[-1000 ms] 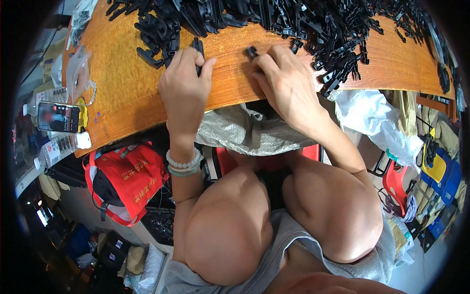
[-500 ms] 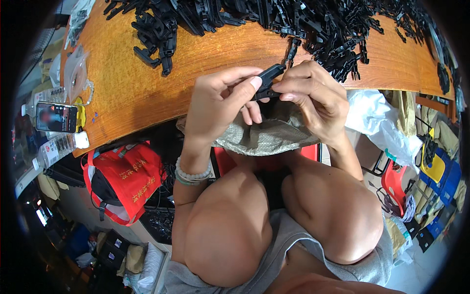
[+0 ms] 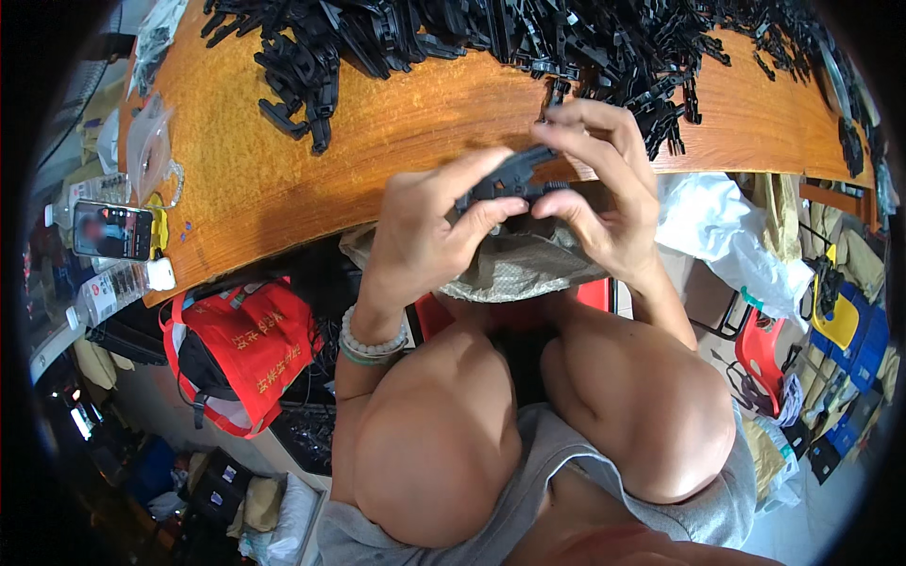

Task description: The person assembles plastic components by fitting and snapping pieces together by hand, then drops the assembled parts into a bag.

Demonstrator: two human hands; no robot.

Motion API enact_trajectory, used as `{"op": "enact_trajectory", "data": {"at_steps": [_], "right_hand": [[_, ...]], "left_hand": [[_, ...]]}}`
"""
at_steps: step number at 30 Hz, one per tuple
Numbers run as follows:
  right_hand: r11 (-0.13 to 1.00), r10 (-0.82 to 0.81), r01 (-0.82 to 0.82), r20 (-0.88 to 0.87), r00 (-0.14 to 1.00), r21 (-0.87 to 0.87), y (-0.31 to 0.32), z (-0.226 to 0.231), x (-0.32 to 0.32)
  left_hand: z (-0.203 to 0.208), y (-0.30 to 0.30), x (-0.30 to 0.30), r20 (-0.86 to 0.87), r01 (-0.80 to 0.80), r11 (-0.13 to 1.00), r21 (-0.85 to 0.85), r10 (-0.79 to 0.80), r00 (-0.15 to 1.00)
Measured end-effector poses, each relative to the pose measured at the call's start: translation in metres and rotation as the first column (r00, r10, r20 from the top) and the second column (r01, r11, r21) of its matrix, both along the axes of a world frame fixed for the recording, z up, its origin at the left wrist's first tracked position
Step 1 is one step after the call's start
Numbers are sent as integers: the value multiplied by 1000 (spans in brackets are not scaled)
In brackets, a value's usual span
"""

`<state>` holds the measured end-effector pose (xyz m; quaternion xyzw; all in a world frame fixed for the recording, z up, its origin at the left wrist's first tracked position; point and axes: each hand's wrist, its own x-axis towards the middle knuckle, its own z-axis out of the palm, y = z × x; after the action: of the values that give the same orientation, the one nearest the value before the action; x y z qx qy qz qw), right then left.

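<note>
Over the table's near edge I hold a black plastic part [image 3: 512, 177], a narrow moulded piece with slots and a ribbed bit at its right end. My left hand [image 3: 420, 222] is closed on its left end, with the thumb along the lower side and fingers behind. At the right end, my right hand [image 3: 613, 184] has its thumb against the ribbed bit and its forefinger curved over the top; these fingers are slightly blurred. Just beneath both hands a grey-brown woven sack [image 3: 528, 269] gapes above my knees.
Heaps of black plastic parts [image 3: 425, 33] cover the far side of the wooden table [image 3: 377, 123]. A phone [image 3: 111, 230] and plastic bottles [image 3: 109, 291] stand at the left. A red bag [image 3: 250, 335] lies below. White plastic bags [image 3: 722, 236] hang at the right.
The part has turned to lie flatter and shifted slightly down and left. My left thumb has moved to its lower side, and my right fingers have opened wider around its right end.
</note>
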<state>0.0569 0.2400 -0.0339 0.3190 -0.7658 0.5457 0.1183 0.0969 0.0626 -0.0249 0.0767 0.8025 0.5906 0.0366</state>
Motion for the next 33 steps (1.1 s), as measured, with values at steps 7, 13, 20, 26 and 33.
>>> {"op": "enact_trajectory", "data": {"at_steps": [7, 13, 20, 26, 33], "right_hand": [[997, 45, -48, 46, 998, 60, 3, -5, 3], [998, 59, -59, -1, 998, 26, 4, -5, 1], [960, 192, -247, 335, 923, 132, 13, 5, 8], [957, 38, -96, 209, 977, 275, 21, 2, -1], [750, -157, 228, -167, 973, 622, 0, -4, -16]], "left_hand": [[-7, 1, 3, -191, 10, 998, -61, -21, 981], [-10, 1, 2, -252, 11, 998, -68, -28, 967], [-2, -29, -4, 12, 156, 984, -82, -155, 988], [-16, -134, -106, -612, -600, 751, -276, 344, 712], [-43, -134, -146, -360, -451, 818, -357, 325, 875]]}}
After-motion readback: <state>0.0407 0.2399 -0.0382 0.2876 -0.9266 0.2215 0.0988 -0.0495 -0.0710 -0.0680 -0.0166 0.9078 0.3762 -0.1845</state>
